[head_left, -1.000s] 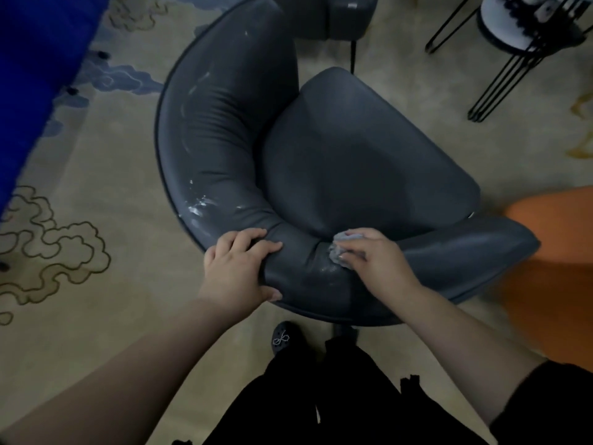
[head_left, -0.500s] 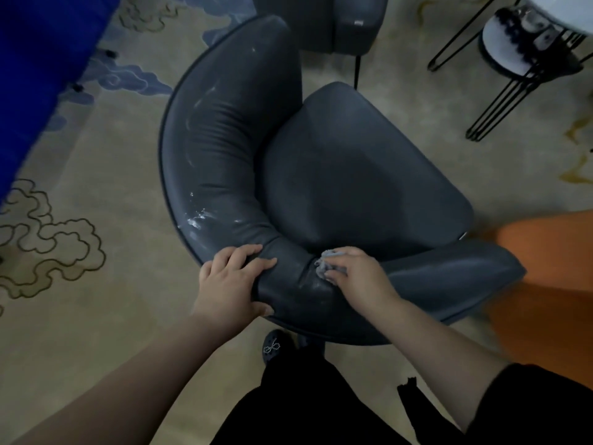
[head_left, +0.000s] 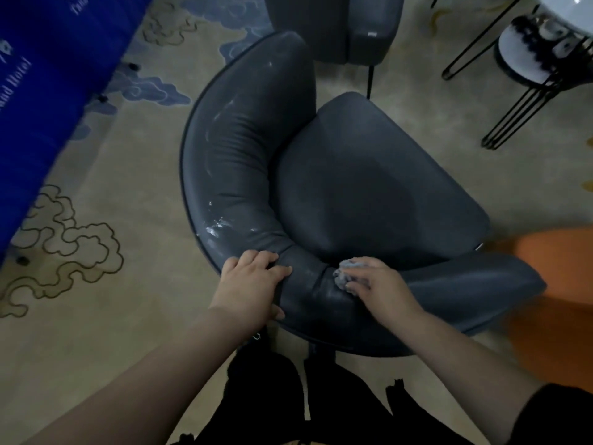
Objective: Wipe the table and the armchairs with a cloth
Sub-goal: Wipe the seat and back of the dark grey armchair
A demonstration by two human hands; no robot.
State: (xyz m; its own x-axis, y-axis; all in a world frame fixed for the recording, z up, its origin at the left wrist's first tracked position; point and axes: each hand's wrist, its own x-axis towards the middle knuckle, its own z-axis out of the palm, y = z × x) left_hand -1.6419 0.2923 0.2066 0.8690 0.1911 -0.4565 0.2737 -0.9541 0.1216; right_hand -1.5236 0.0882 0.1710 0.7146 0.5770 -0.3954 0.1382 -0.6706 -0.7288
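Note:
A dark grey leather armchair with a curved backrest stands right below me. My left hand grips the top of the backrest, fingers over the rim and thumb on the outer side. To its right, my right hand holds a small bunched grey cloth against the backrest's top. Most of the cloth is hidden under my fingers. White smears show on the backrest's left curve.
A second grey armchair stands behind the first. A black wire-legged side table is at the top right, with a white round tabletop edge above it. Blue fabric fills the left. An orange object sits at the right. Patterned carpet lies all around.
My view has shifted a little, so the chair sits lower in the frame. My right hand with the cloth has slid slightly left and back along the backrest. My left hand keeps its grip.

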